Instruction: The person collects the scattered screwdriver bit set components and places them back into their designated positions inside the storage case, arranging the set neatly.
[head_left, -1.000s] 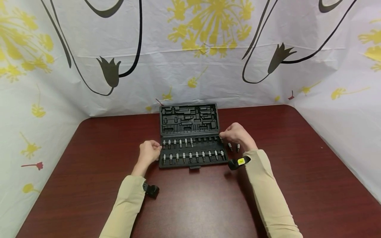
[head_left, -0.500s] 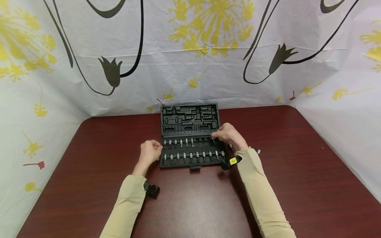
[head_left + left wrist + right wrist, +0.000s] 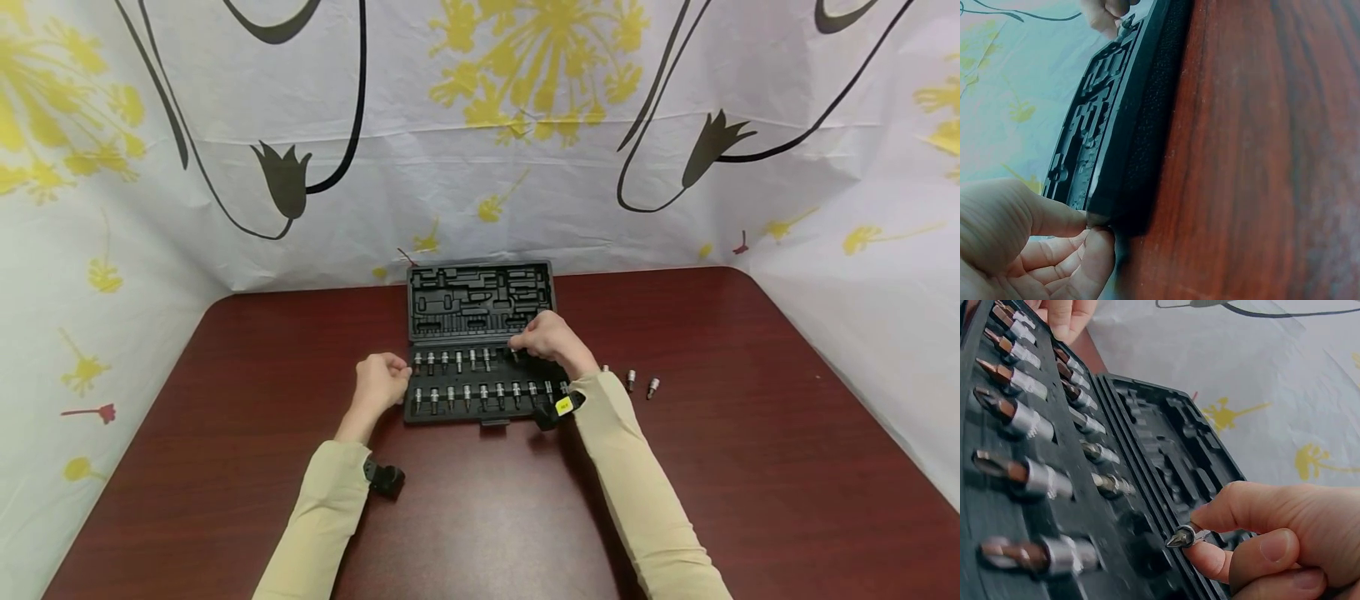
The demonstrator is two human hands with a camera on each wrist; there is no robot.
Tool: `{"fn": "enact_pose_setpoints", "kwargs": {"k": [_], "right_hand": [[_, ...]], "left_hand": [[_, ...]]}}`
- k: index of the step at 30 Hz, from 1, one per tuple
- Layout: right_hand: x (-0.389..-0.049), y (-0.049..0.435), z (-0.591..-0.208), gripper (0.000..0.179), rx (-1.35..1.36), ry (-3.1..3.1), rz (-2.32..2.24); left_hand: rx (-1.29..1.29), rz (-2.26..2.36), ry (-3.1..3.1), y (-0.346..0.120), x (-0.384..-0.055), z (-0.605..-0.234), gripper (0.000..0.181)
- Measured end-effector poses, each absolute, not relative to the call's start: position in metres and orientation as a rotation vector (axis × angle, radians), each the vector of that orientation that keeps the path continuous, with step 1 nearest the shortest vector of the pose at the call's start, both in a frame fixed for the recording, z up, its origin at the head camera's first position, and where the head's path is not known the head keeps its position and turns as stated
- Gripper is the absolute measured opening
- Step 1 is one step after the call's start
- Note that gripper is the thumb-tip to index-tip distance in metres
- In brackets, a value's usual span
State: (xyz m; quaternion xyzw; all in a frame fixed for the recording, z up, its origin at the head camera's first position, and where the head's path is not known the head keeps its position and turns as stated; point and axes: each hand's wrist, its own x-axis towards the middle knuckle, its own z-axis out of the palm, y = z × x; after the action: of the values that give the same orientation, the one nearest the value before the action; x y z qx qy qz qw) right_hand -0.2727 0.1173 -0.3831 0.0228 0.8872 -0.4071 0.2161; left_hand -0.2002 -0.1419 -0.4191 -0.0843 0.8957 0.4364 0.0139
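My left hand [image 3: 380, 383] pinches the left edge of an open black socket case; in the left wrist view its thumb [image 3: 1060, 215] and forefinger meet at the case corner [image 3: 1107, 203]. Over the upper row of the case, my right hand [image 3: 551, 337] pinches a silver bit socket [image 3: 1184, 537] between thumb and forefinger. Its pointed tip faces the tray, close above the vacant slots [image 3: 1144, 544]. Several bit sockets [image 3: 1041, 478] fill the lower row, and more [image 3: 1110, 483] occupy the left part of the upper row. My right hand and sleeve hide part of the tray.
Three loose bit sockets lie on the table right of the case, one of them [image 3: 653, 387] farthest out. The raised lid [image 3: 480, 292] stands at the table's back edge, before a white patterned sheet [image 3: 480, 183]. Each wrist wears a black camera [image 3: 386, 481].
My right hand has moved left over the upper row, carrying the bit socket. The loose sockets beyond my right sleeve have come into view. My left hand stays at the case edge.
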Motion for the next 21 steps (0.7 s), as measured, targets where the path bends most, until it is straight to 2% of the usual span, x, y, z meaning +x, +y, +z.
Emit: {"fn": "enact_pose_setpoints", "kwargs": {"k": [21], "right_hand": [[-0.274,0.082,-0.386,0.049,0.054,2.617,-0.806]], "left_hand": [[-0.253,1.361,2.791,-0.143,-0.201,-0.420,0.012]]}}
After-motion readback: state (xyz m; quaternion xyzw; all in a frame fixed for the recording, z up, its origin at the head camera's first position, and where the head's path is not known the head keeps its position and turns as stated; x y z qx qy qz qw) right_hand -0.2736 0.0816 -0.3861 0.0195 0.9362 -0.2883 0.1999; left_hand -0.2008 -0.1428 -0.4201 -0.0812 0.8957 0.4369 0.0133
